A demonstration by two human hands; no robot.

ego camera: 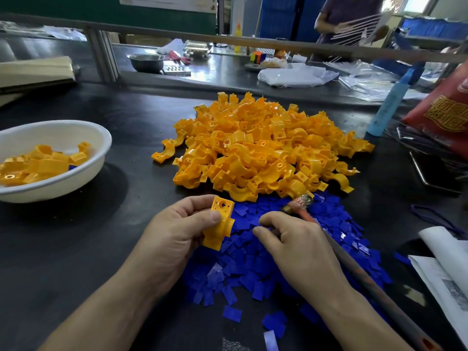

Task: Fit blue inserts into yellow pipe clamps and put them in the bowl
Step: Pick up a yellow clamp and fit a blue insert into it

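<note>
Clamp [222,230] sits in your left hand [174,236]: a glossy yellow moulded plastic saddle, its flat foot uppermost with one round hole and small dimples, its arched body hanging below. Your thumb and curled fingers pinch it just above the near-left edge of the inserts [240,272]. Those are thin, flat, dark blue squarish pieces, heaped loosely on the matte black table [76,249], with a few strays lying apart towards you. Your right hand [298,249] is curled knuckles-up, fingertips down among the inserts, and it grips a long rod [359,271]. The rod's worn reddish shaft runs back past your wrist, and its brassy, wrapped tip pokes out ahead of the hand. Whether the fingertips have an insert pinched, you cannot tell from here. Beyond the blue heap and touching it lies the pile [253,148] of loose clamps, shiny, curved and tumbled at every angle. The bowl [63,133], smooth, white and round, stands well apart to the left and holds a shallow layer of clamps with a bit of blue showing among them.
</note>
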